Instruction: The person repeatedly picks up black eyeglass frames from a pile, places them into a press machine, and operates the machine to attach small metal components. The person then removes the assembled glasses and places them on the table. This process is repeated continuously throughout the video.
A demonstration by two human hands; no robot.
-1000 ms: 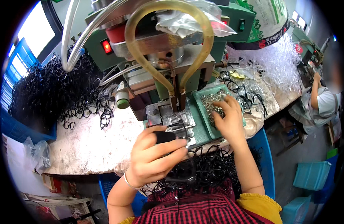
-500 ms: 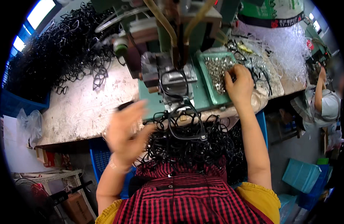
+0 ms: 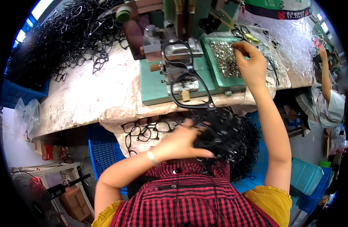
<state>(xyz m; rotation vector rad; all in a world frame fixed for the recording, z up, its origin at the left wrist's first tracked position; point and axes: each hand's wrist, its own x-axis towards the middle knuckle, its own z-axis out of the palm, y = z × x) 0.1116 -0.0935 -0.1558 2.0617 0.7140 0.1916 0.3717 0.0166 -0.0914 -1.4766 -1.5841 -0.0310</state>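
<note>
My left hand [image 3: 177, 143] is spread against the heap of black eyeglass frames [image 3: 227, 138] by my lap, thumb apart from the fingers. The hand's fingertips are partly lost among the blurred frames. Over the green tray [image 3: 215, 77] of small shiny metal pieces [image 3: 225, 56], my right hand [image 3: 252, 62] has thumb and forefinger drawn together; whatever lies between them is too small to make out. One black eyeglass frame [image 3: 191, 72] rests on the metal fixture of the green machine [image 3: 151, 85], its lower rim hanging over the front edge.
Left on the worn table [image 3: 79, 98] rises a big pile of black frames [image 3: 64, 38]. Clear plastic strands [image 3: 283, 41] lie at the back right. A blue crate [image 3: 104, 145] stands below the table edge. Another person's arm [image 3: 325, 70] shows at far right.
My left hand has swung right and down into the heap of frames, which has shifted right, baring the cloth. My right hand stays at the tray. The whole view has tilted lower.
</note>
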